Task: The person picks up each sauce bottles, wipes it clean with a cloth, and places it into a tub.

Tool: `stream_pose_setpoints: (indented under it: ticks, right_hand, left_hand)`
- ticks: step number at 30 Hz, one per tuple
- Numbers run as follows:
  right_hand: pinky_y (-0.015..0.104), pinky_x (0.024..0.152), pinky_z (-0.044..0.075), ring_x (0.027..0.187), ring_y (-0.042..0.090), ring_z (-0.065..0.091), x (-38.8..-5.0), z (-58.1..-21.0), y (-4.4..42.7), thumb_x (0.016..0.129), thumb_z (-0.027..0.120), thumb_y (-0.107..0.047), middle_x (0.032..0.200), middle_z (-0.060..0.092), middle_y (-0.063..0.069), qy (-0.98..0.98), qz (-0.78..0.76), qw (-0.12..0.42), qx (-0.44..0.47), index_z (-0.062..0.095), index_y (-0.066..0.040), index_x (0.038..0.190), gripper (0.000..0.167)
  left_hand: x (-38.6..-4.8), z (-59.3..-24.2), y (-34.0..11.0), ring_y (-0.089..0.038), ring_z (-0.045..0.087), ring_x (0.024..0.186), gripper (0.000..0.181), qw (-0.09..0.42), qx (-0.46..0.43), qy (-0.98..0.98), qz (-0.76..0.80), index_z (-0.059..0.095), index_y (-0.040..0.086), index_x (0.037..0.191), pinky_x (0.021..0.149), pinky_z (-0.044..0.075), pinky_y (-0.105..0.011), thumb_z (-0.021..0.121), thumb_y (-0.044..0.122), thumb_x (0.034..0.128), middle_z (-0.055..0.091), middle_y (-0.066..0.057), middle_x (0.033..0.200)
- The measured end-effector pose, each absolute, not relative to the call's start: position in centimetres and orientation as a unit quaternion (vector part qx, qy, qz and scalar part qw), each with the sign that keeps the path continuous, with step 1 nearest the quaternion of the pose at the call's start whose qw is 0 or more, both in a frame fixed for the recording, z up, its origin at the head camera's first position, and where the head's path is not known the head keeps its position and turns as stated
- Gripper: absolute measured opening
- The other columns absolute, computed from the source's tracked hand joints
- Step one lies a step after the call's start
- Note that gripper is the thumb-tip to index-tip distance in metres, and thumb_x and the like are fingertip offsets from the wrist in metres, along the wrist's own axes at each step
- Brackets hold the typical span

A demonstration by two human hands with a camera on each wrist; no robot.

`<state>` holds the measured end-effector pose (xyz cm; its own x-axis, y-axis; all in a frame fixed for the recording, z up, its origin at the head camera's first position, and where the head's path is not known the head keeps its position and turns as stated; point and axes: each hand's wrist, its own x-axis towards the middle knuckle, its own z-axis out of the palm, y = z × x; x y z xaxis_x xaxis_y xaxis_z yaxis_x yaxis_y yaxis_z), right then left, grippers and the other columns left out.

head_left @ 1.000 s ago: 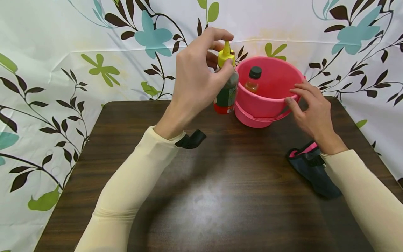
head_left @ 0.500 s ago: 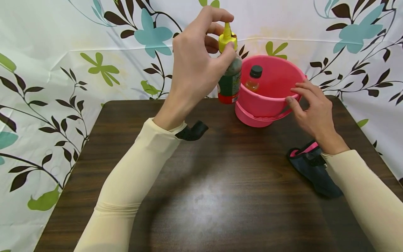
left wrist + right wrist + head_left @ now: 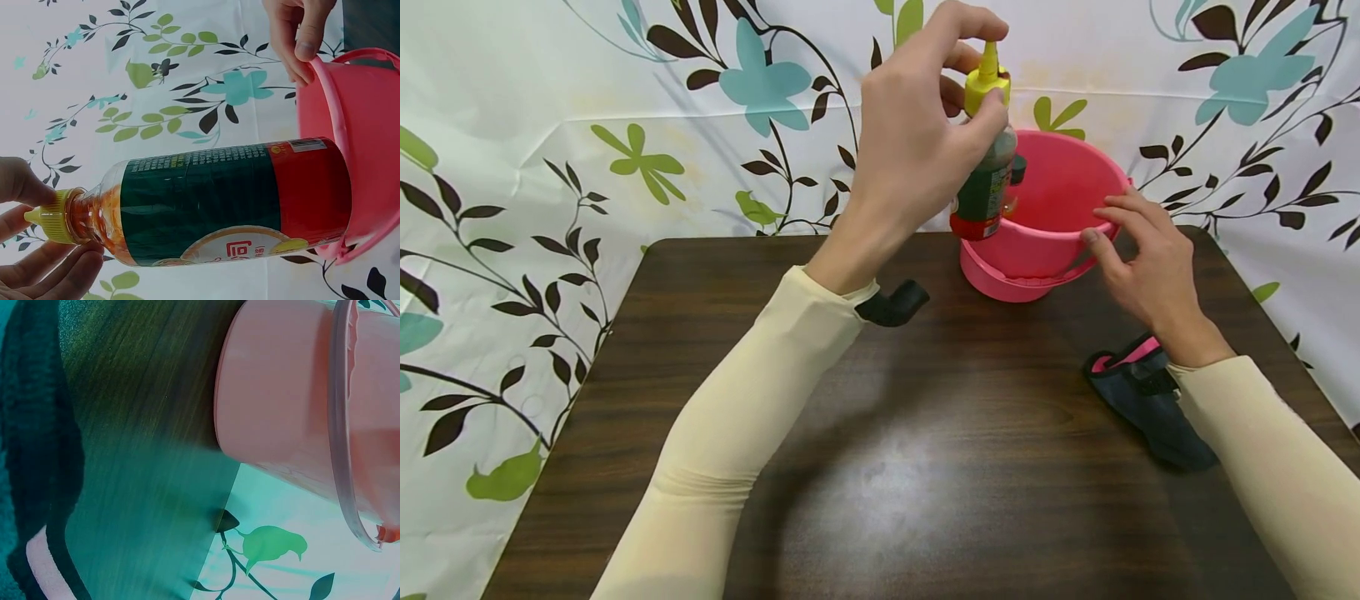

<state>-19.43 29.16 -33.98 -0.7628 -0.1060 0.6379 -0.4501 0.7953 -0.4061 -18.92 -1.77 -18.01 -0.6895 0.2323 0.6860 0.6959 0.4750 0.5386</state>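
My left hand pinches a sauce bottle by its yellow pointed cap and holds it upright, off the table. The bottle has a green and red label, clear in the left wrist view, and its base hangs beside and in front of the near left rim of a pink bucket. My right hand grips the bucket's right rim with thumb and fingertips. Inside the bucket stands a dark-capped bottle, mostly hidden behind the sauce bottle. The right wrist view shows the bucket's side and handle, not the hand.
A dark blue fabric item with pink lining lies on the brown wooden table, near my right wrist. Behind the table hangs a white cloth with a leaf pattern. A black strap end sticks out at my left cuff.
My left hand has lifted the sauce bottle and carried it rightward, to the bucket's near left rim. It now covers much of the dark-capped bottle. The right hand and bucket stay nearly still.
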Motion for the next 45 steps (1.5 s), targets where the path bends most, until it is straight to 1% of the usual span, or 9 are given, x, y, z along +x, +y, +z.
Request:
stream_pose_setpoints:
  ticks: [6, 11, 15, 22, 25, 31, 39, 45]
  right_hand:
    - [0.062, 0.116, 0.046, 0.149, 0.034, 0.051, -19.3, -33.9, 29.2, 0.095, 0.077, -0.028, 0.146, 0.064, 0.018, -0.899, 0.278, 0.302, 0.151, 0.071, -0.002, 0.134, 0.046]
    - [0.061, 0.117, 0.045, 0.148, 0.034, 0.051, -19.3, -33.9, 29.2, 0.096, 0.076, -0.028, 0.147, 0.064, 0.018, -0.9, 0.277, 0.301, 0.152, 0.071, -0.002, 0.134, 0.047]
    - [0.06, 0.118, 0.045, 0.148, 0.034, 0.051, -19.3, -33.9, 29.2, 0.096, 0.076, -0.028, 0.147, 0.064, 0.018, -0.9, 0.275, 0.302, 0.154, 0.071, -0.002, 0.134, 0.047]
    - [0.059, 0.119, 0.044, 0.149, 0.034, 0.051, -19.3, -33.8, 29.2, 0.096, 0.075, -0.027, 0.147, 0.064, 0.019, -0.901, 0.275, 0.299, 0.15, 0.071, -0.002, 0.134, 0.046]
    - [0.059, 0.119, 0.045, 0.149, 0.034, 0.051, -19.3, -33.8, 29.2, 0.096, 0.075, -0.027, 0.147, 0.064, 0.019, -0.901, 0.275, 0.3, 0.151, 0.071, -0.002, 0.134, 0.046]
    - [0.058, 0.12, 0.044, 0.149, 0.034, 0.051, -19.3, -33.8, 29.2, 0.096, 0.074, -0.026, 0.147, 0.064, 0.019, -0.902, 0.275, 0.299, 0.15, 0.071, -0.002, 0.134, 0.045]
    - [0.059, 0.12, 0.043, 0.15, 0.034, 0.05, -19.2, -33.7, 29.2, 0.096, 0.074, -0.027, 0.148, 0.063, 0.019, -0.906, 0.274, 0.29, 0.142, 0.07, -0.002, 0.135, 0.047]
    - [0.057, 0.121, 0.043, 0.149, 0.034, 0.051, -19.2, -33.8, 29.1, 0.097, 0.074, -0.03, 0.148, 0.063, 0.018, -0.904, 0.277, 0.291, 0.144, 0.07, -0.002, 0.135, 0.048]
  left_hand:
    - [-19.4, -17.8, -0.6, -0.014, 0.071, 0.093, 0.042, 0.267, -0.294, -0.815, -0.422, 0.063, 0.007, 0.14, 0.089, 0.054, -0.012, 0.068, 0.02, 0.1, 0.073, -0.009, 0.133]
    - [-19.8, -18.0, 0.2, -0.016, 0.069, 0.089, 0.042, 0.282, -0.317, -0.8, -0.425, 0.064, 0.002, 0.139, 0.085, 0.054, -0.013, 0.067, 0.017, 0.0999, 0.073, -0.012, 0.13]
    - [-20.1, -18.0, 0.9, -0.017, 0.07, 0.091, 0.042, 0.289, -0.326, -0.791, -0.429, 0.064, 0.0, 0.138, 0.086, 0.055, -0.013, 0.066, 0.016, 0.0997, 0.073, -0.013, 0.129]
    - [-20.5, -18.0, 2.0, -0.016, 0.07, 0.1, 0.044, 0.262, -0.319, -0.8, -0.435, 0.062, 0.004, 0.142, 0.089, 0.054, -0.012, 0.065, 0.018, 0.1009, 0.07, -0.01, 0.135]
    - [-20.7, -18.1, 2.4, -0.016, 0.07, 0.1, 0.043, 0.258, -0.319, -0.802, -0.434, 0.061, 0.004, 0.142, 0.089, 0.054, -0.011, 0.064, 0.018, 0.1021, 0.07, -0.011, 0.135]
    - [-20.7, -18.6, 3.0, -0.018, 0.068, 0.098, 0.041, 0.27, -0.325, -0.796, -0.434, 0.062, 0.002, 0.14, 0.088, 0.054, -0.012, 0.064, 0.018, 0.1024, 0.071, -0.013, 0.132]
    - [-21.2, -19.4, 3.7, -0.019, 0.068, 0.095, 0.042, 0.299, -0.339, -0.777, -0.439, 0.063, -0.002, 0.138, 0.085, 0.054, -0.013, 0.067, 0.016, 0.1005, 0.072, -0.017, 0.127]
    - [-21.6, -19.9, 4.0, -0.02, 0.067, 0.096, 0.042, 0.299, -0.344, -0.775, -0.438, 0.062, -0.003, 0.138, 0.085, 0.054, -0.013, 0.067, 0.016, 0.1007, 0.072, -0.017, 0.128]
